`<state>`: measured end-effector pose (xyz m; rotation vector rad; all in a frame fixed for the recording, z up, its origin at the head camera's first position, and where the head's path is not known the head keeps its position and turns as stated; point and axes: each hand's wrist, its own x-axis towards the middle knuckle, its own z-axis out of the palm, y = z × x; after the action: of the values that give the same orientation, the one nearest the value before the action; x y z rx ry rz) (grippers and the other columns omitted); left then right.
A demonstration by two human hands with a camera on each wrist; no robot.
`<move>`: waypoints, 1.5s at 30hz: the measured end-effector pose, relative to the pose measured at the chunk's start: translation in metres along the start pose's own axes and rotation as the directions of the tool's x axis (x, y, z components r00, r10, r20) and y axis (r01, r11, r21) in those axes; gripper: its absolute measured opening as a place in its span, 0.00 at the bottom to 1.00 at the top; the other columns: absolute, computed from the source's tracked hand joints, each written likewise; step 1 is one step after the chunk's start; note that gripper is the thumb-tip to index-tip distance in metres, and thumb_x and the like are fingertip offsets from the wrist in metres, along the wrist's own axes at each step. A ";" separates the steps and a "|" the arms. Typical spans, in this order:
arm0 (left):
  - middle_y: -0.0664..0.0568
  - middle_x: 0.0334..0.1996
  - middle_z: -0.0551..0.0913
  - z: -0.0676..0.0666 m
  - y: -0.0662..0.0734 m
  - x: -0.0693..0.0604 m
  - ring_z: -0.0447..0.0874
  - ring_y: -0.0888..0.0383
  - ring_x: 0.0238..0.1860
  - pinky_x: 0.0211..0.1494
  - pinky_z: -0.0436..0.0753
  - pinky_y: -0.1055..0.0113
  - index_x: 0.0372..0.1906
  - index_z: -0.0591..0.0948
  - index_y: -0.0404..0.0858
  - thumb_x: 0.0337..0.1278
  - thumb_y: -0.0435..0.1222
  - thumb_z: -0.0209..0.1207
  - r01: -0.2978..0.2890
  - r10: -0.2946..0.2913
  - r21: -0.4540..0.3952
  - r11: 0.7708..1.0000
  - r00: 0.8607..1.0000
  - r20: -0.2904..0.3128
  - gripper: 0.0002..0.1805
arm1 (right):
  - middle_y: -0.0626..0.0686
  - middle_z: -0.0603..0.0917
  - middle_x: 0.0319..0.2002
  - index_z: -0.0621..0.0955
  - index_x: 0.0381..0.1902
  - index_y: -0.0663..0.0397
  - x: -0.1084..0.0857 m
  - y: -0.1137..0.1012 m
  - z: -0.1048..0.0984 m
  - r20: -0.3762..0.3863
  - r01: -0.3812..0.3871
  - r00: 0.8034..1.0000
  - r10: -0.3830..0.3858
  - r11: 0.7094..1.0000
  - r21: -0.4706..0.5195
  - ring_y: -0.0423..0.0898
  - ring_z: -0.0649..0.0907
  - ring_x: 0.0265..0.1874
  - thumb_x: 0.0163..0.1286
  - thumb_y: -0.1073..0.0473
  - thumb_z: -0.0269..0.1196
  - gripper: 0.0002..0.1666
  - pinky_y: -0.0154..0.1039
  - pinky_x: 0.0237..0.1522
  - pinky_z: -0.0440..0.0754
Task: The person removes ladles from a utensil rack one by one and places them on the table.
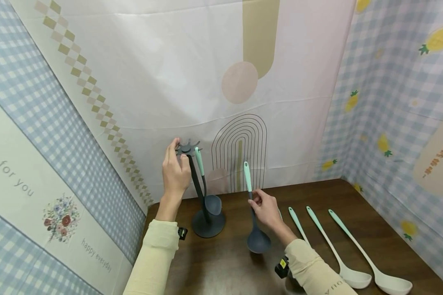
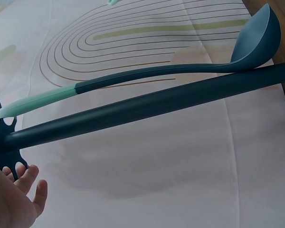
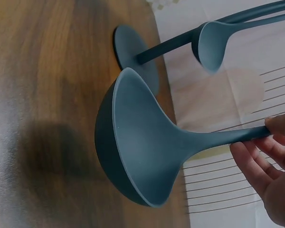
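Observation:
A dark utensil stand with a round base and a ring of hooks on top stands near the back wall. My left hand holds its hooked top, thumb and fingers at the hooks. From a hook hangs a dark ladle with a mint handle, its bowl beside the pole. My right hand pinches a second dark, mint-handled ladle by its shaft below the mint part. That ladle is upright, bowl down, above the table and apart from the stand; its bowl looks large in the right wrist view.
Several pale ladles with mint handles lie on the brown wooden table at the right, including one ladle farthest right. The right forearm partly covers others. A patterned cloth wall rises behind, and checked cloth walls stand on both sides.

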<state>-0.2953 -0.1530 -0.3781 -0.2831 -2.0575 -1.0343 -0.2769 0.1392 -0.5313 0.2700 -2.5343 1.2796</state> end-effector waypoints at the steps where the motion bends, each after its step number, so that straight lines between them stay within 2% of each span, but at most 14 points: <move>1: 0.42 0.74 0.73 0.000 0.000 0.000 0.72 0.44 0.74 0.71 0.74 0.45 0.79 0.67 0.34 0.74 0.37 0.43 0.000 0.000 -0.001 1.000 1.000 -0.001 0.31 | 0.46 0.86 0.29 0.85 0.55 0.60 -0.001 0.002 0.000 0.000 -0.004 1.000 0.004 1.000 -0.004 0.40 0.83 0.28 0.72 0.62 0.72 0.16 0.40 0.33 0.83; 9: 0.42 0.74 0.73 0.000 0.001 0.002 0.72 0.45 0.73 0.71 0.74 0.45 0.78 0.68 0.32 0.74 0.37 0.43 -0.003 0.003 -0.003 1.000 1.000 -0.005 0.32 | 0.47 0.86 0.28 0.87 0.57 0.61 -0.003 0.014 0.003 0.009 -0.050 0.999 0.050 0.998 -0.039 0.40 0.82 0.27 0.71 0.63 0.72 0.18 0.39 0.32 0.82; 15: 0.42 0.74 0.74 0.000 0.001 0.002 0.72 0.45 0.73 0.71 0.74 0.45 0.78 0.68 0.32 0.74 0.37 0.43 -0.006 0.006 0.000 1.000 1.000 -0.010 0.32 | 0.48 0.85 0.28 0.86 0.59 0.65 -0.007 0.022 0.005 0.048 -0.099 0.994 0.101 0.994 -0.043 0.41 0.81 0.24 0.70 0.64 0.72 0.21 0.37 0.27 0.80; 22: 0.42 0.73 0.74 0.000 0.000 0.002 0.72 0.45 0.73 0.71 0.74 0.45 0.78 0.68 0.32 0.74 0.37 0.43 -0.003 0.003 -0.005 1.000 1.000 -0.009 0.32 | 0.46 0.84 0.26 0.85 0.61 0.64 -0.014 0.032 0.010 0.099 -0.148 0.983 0.153 0.987 -0.055 0.39 0.81 0.19 0.72 0.64 0.71 0.22 0.36 0.22 0.79; 26: 0.42 0.74 0.74 0.001 -0.001 0.002 0.72 0.45 0.73 0.71 0.74 0.46 0.78 0.68 0.32 0.74 0.37 0.43 -0.003 0.003 -0.001 1.000 1.000 -0.010 0.32 | 0.45 0.84 0.26 0.86 0.60 0.66 -0.018 0.037 0.012 0.115 -0.138 0.982 0.149 0.986 -0.098 0.39 0.79 0.19 0.71 0.64 0.71 0.21 0.36 0.22 0.77; 33: 0.42 0.73 0.74 0.001 -0.002 0.001 0.73 0.45 0.73 0.70 0.75 0.46 0.78 0.68 0.32 0.74 0.37 0.43 -0.008 0.008 -0.003 1.000 1.000 -0.015 0.32 | 0.44 0.77 0.21 0.88 0.52 0.66 -0.025 0.045 0.014 0.146 -0.112 0.980 0.136 0.981 -0.158 0.39 0.74 0.18 0.70 0.64 0.72 0.16 0.35 0.24 0.72; 38: 0.42 0.73 0.74 0.001 -0.002 0.001 0.73 0.45 0.73 0.70 0.75 0.45 0.78 0.68 0.32 0.73 0.37 0.43 -0.003 0.003 -0.003 1.000 1.000 -0.013 0.32 | 0.44 0.79 0.21 0.88 0.49 0.67 -0.032 0.048 0.015 0.159 -0.127 0.976 0.151 0.980 -0.154 0.38 0.76 0.17 0.70 0.65 0.71 0.13 0.36 0.23 0.75; 41: 0.42 0.73 0.74 0.001 -0.002 0.001 0.73 0.45 0.73 0.70 0.75 0.45 0.78 0.68 0.32 0.73 0.37 0.43 -0.002 0.002 -0.002 1.000 1.000 -0.010 0.32 | 0.46 0.82 0.22 0.88 0.49 0.68 -0.035 0.052 0.016 0.166 -0.154 0.971 0.174 0.980 -0.127 0.38 0.79 0.16 0.70 0.66 0.71 0.12 0.36 0.21 0.79; 45: 0.42 0.74 0.74 0.000 -0.002 0.001 0.72 0.45 0.73 0.71 0.75 0.45 0.78 0.68 0.32 0.74 0.37 0.43 -0.007 0.007 -0.002 1.000 1.000 -0.010 0.32 | 0.48 0.81 0.21 0.88 0.48 0.69 -0.039 0.059 0.018 0.185 -0.188 0.962 0.201 0.978 -0.087 0.41 0.81 0.12 0.71 0.67 0.70 0.11 0.37 0.16 0.81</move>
<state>-0.2970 -0.1540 -0.3787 -0.2853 -2.0457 -1.0315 -0.2604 0.1611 -0.5990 0.1384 -2.8246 1.2871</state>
